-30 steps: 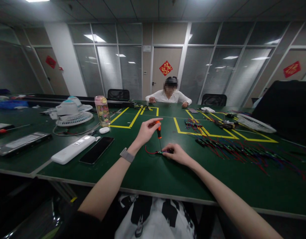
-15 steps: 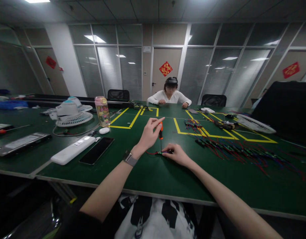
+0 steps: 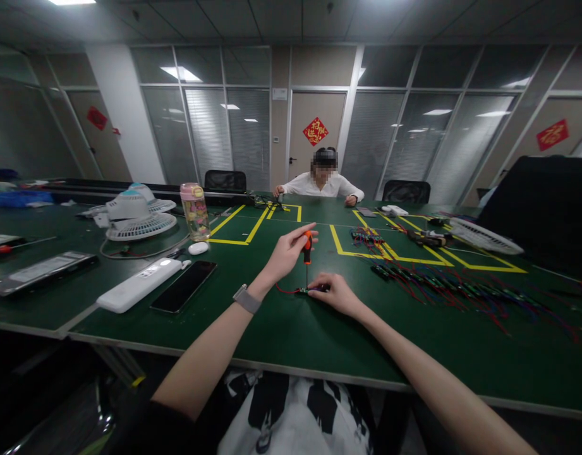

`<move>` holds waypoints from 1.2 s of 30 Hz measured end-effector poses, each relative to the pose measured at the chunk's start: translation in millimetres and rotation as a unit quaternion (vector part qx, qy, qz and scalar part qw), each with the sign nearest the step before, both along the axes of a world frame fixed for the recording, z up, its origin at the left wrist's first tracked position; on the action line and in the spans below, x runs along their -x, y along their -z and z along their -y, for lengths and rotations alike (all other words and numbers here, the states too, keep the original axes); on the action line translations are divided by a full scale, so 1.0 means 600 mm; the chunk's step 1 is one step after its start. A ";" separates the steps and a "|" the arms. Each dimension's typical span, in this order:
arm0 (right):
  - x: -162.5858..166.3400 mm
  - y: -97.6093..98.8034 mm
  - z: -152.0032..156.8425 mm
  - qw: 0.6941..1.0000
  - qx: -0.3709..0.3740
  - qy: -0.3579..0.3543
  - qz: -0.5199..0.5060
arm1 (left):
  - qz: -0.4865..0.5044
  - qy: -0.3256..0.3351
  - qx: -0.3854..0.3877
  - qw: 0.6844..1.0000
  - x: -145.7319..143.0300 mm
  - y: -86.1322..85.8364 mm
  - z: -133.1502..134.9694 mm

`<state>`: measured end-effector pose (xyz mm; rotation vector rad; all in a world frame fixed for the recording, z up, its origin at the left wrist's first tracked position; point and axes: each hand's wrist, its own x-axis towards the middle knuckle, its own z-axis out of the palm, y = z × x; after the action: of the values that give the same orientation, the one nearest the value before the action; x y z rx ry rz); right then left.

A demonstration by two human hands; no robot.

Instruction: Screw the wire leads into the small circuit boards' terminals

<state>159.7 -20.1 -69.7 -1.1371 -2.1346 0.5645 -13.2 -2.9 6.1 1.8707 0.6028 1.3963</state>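
My left hand (image 3: pixel 291 248) is closed around the handle of an orange and black screwdriver (image 3: pixel 308 253), with the index finger stretched out over its top. The shaft stands upright, its tip down at a small green circuit board (image 3: pixel 303 291) on the table. A red wire runs off the board's left side. My right hand (image 3: pixel 335 293) pinches the board's right end between thumb and fingers and rests on the tabletop. The fingers partly cover the board and some dark wires.
On the left lie a black phone (image 3: pixel 185 287), a white power strip (image 3: pixel 141 284), a bottle (image 3: pixel 194 212) and a white fan (image 3: pixel 141 218). Many wired circuit boards (image 3: pixel 442 284) spread to the right. Across the green table (image 3: pixel 291 335) sits a person (image 3: pixel 321 180) in white sleeves.
My left hand has turned slightly around the screwdriver handle, and its wrist has rolled. My right hand stays in place. The person opposite has moved one hand outward toward the left.
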 end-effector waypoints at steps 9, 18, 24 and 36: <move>0.000 0.001 0.000 1.000 -0.004 0.002 0.001 | -0.033 -0.102 -0.061 0.992 0.006 0.002 0.001; 0.001 0.000 0.001 1.000 -0.009 0.005 0.002 | -0.014 -0.121 -0.053 0.991 0.002 0.002 0.003; 0.001 -0.001 0.002 1.000 -0.011 0.008 0.002 | 0.005 -0.019 -0.021 1.000 0.000 0.000 0.006; 0.002 -0.002 0.004 1.000 -0.008 0.006 0.006 | 0.015 -0.011 -0.012 1.000 -0.006 0.001 0.009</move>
<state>158.5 -22.2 -68.2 -1.1464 -2.1385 0.5350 -9.8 -8.2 5.6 1.8638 0.5968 1.4478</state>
